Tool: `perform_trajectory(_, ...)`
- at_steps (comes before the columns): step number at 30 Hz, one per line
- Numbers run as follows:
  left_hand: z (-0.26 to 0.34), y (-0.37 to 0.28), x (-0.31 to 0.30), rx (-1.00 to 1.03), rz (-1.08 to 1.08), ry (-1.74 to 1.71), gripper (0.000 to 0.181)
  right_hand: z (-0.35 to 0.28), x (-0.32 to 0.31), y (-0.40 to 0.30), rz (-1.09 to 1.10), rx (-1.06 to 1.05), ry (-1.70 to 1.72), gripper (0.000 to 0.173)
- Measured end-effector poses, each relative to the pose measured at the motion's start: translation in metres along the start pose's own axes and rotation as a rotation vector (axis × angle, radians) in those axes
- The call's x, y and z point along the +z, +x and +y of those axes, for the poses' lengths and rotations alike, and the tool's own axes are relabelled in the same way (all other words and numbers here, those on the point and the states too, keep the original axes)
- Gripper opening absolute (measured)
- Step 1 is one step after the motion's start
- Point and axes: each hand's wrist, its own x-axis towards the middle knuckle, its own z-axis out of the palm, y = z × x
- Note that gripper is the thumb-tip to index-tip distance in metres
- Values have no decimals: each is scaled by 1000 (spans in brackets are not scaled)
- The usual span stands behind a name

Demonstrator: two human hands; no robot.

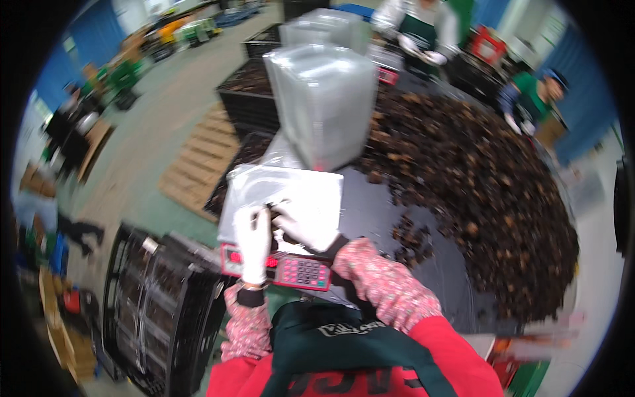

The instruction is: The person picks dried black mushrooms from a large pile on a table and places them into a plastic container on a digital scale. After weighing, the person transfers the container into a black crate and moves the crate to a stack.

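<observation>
My left hand (252, 243) and my right hand (305, 226), both in white gloves, meet over the pale platform (322, 191) of a red-framed weighing scale. Dark brown pieces (274, 229), mushroom-like, show between the fingers of both hands; blur hides their exact shape. Clear plastic (233, 198) covers the platform's left part, and whether it is a tray or a lid I cannot tell. Below my hands is the scale's keypad (305, 271) with a lit red display, partly hidden by my left wrist.
A tall stack of clear plastic containers (322, 104) stands behind the scale. Brown pieces in a large heap (476, 198) cover the table's right side. Black crates (149, 307) hold filled packs at lower left. A wooden pallet (201, 161) lies leftward. Co-workers (421, 34) stand across the table.
</observation>
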Motion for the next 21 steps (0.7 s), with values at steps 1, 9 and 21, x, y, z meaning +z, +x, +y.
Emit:
perform_trajectory(1,-3,-5,-3,25,6,85,11,-6,2,1,-15,-139,-244,35)
perform_trajectory(9,11,-14,0,215,-92,426,26,9,-48,-71,289,-35,4,35)
perform_trajectory(21,101,-93,148,237,-691,-384,9,128,-128,-331,515,765,-617,14)
